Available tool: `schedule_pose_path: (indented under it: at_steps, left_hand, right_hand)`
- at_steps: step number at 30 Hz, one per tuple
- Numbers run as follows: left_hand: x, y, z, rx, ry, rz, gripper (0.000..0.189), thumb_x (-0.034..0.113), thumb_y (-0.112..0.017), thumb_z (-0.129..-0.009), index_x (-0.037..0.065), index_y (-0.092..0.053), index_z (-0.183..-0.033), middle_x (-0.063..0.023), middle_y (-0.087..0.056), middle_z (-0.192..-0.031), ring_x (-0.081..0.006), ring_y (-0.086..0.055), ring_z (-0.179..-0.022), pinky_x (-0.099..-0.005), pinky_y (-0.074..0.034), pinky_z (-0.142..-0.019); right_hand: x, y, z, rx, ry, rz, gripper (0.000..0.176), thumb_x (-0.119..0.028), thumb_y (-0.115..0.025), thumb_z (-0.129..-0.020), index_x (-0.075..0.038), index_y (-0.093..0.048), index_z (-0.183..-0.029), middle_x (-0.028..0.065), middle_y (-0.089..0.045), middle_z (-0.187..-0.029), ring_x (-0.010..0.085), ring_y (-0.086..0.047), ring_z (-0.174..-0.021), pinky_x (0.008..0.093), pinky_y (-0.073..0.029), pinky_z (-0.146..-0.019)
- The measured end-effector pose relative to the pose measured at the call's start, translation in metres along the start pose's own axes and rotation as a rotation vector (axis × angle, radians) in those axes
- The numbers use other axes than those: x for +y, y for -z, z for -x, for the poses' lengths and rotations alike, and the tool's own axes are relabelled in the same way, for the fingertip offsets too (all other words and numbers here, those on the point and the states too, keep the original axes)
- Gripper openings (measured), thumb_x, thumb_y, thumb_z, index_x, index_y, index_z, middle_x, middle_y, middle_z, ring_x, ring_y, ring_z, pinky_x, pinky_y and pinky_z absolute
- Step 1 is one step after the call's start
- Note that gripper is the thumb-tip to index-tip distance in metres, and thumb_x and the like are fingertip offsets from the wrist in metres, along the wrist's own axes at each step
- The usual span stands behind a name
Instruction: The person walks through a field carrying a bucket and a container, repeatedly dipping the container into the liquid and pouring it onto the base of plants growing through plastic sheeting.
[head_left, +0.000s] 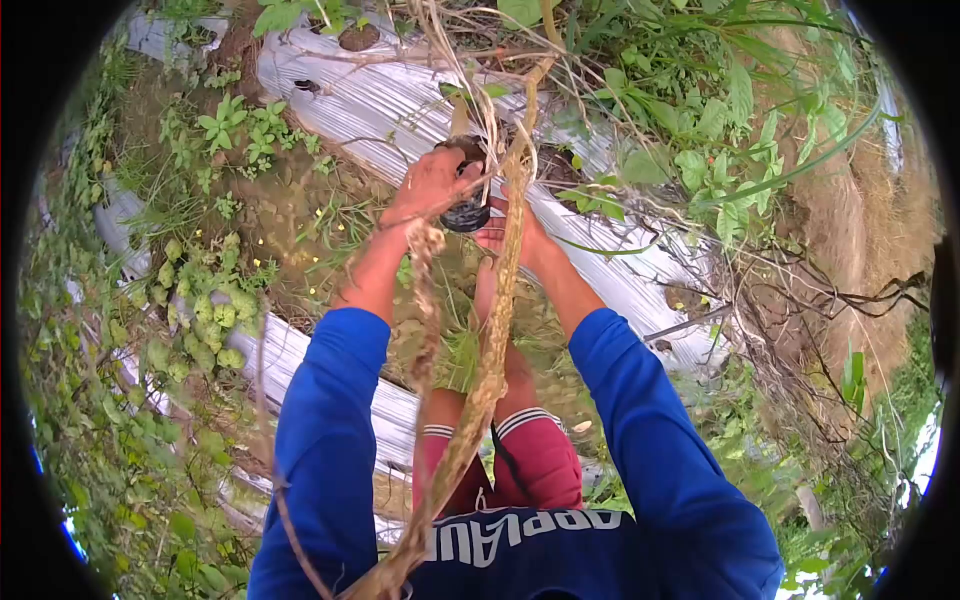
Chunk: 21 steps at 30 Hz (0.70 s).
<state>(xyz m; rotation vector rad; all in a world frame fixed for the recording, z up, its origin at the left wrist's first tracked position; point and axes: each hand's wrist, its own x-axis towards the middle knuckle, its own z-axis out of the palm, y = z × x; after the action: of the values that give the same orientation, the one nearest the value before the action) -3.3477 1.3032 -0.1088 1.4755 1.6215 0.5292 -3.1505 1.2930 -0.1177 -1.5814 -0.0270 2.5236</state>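
My left hand (430,187) curls its fingers round the upper left side of a small black container (466,214) that looks like a plastic nursery pot. From the right, my right hand (518,236) supports the same container low on its side, partly hidden behind a dry stem (515,200). Dark brown matter, apparently soil, shows near the top of the container, though dry stalks and my fingers cover much of it. Behind it lies a strip of silvery plastic sheet (370,95) with holes in it.
A thick dry branch (487,375) runs upward close before me, between my arms. A shrivelled stalk (425,290) hangs left of it. Green weeds (735,165) and tangled dry twigs (800,290) crowd the right. Pale green leafy plants (215,318) grow at left on the bare soil.
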Motion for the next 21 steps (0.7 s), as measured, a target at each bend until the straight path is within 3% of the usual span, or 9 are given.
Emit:
schedule_pose_path:
  at_steps: [1, 2, 4, 6, 11, 14, 18, 21]
  left_hand:
    - [0.032, 0.009, 0.017, 0.033, -0.019, -0.027, 0.036, 0.036, -0.058, -0.087, 0.001, -0.059, -0.097, -0.0224, -0.059, -0.084, -0.0418, -0.059, -0.089, -0.048, -0.049, -0.077]
    - [0.039, -0.005, 0.031, -0.013, 0.204, -0.094, 0.029, 0.029, -0.059, -0.087, 0.001, -0.06, -0.095, -0.0225, -0.06, -0.09, -0.042, -0.059, -0.09, -0.0485, -0.049, -0.077]
    - [0.076, 0.009, 0.07, -0.033, 0.053, -0.171, 0.025, 0.019, -0.066, -0.083, -0.001, -0.06, -0.097, -0.0187, -0.062, -0.095, -0.0389, -0.062, -0.087, -0.044, -0.048, -0.078]
    - [0.095, -0.001, 0.109, 0.036, -0.098, -0.062, 0.019, 0.018, -0.065, -0.083, 0.001, -0.058, -0.087, -0.018, -0.058, -0.087, -0.0404, -0.058, -0.081, -0.0469, -0.047, -0.073]
    - [0.118, -0.008, 0.199, 0.044, -0.078, -0.219, 0.016, 0.017, -0.064, -0.084, 0.002, -0.06, -0.09, -0.0181, -0.059, -0.089, -0.0393, -0.058, -0.083, -0.0467, -0.047, -0.072]
    - [0.102, -0.003, 0.265, -0.001, -0.069, -0.201, 0.019, 0.02, -0.06, -0.086, 0.001, -0.061, -0.091, -0.0199, -0.057, -0.097, -0.0419, -0.057, -0.088, -0.0485, -0.049, -0.076]
    - [0.061, 0.013, 0.374, -0.056, 0.006, -0.268, 0.02, 0.023, -0.061, -0.085, 0.003, -0.063, -0.088, -0.0198, -0.058, -0.089, -0.0419, -0.059, -0.085, -0.0496, -0.049, -0.076]
    - [0.018, 0.028, 0.466, -0.101, 0.106, -0.365, 0.025, 0.028, -0.063, -0.083, 0.003, -0.065, -0.085, -0.0217, -0.059, -0.084, -0.0436, -0.061, -0.08, -0.0506, -0.05, -0.073]
  right_hand:
    - [0.006, 0.002, 0.004, 0.008, 0.035, -0.01, 0.074, -0.058, -0.043, -0.092, -0.007, -0.033, -0.144, 0.0137, -0.053, -0.097, 0.0229, -0.055, -0.079, 0.0399, -0.05, -0.077]
    - [0.013, 0.008, 0.003, -0.001, 0.037, -0.062, 0.074, -0.058, -0.045, -0.09, -0.01, -0.032, -0.145, 0.0142, -0.053, -0.104, 0.0231, -0.056, -0.081, 0.0408, -0.049, -0.077]
    - [0.024, 0.009, 0.022, 0.009, 0.072, -0.103, 0.077, -0.059, -0.047, -0.088, -0.01, -0.031, -0.145, 0.0142, -0.053, -0.108, 0.0235, -0.056, -0.082, 0.0407, -0.049, -0.078]
    - [0.039, 0.011, 0.05, -0.042, 0.108, -0.146, 0.084, -0.063, -0.05, -0.086, -0.009, -0.026, -0.147, 0.0097, -0.046, -0.116, 0.0222, -0.053, -0.088, 0.0387, -0.048, -0.08]
    - [0.097, 0.039, 0.108, -0.027, 0.123, -0.149, 0.081, -0.063, -0.05, -0.086, -0.008, -0.032, -0.144, 0.0113, -0.048, -0.122, 0.0233, -0.056, -0.087, 0.0387, -0.048, -0.08]
    - [0.14, 0.065, 0.154, 0.071, 0.108, 0.0, 0.076, -0.062, -0.052, -0.087, -0.007, -0.039, -0.139, 0.01, -0.048, -0.125, 0.0237, -0.056, -0.094, 0.038, -0.049, -0.082]
    - [0.243, 0.138, 0.226, 0.175, 0.343, 0.124, 0.065, -0.059, -0.054, -0.087, -0.011, -0.048, -0.13, 0.0082, -0.055, -0.113, 0.0224, -0.058, -0.088, 0.0396, -0.05, -0.079]
    - [0.323, 0.199, 0.273, 0.398, 0.14, 0.186, 0.056, -0.058, -0.058, -0.084, -0.016, -0.054, -0.12, 0.0035, -0.057, -0.101, 0.0195, -0.057, -0.083, 0.0389, -0.049, -0.074]
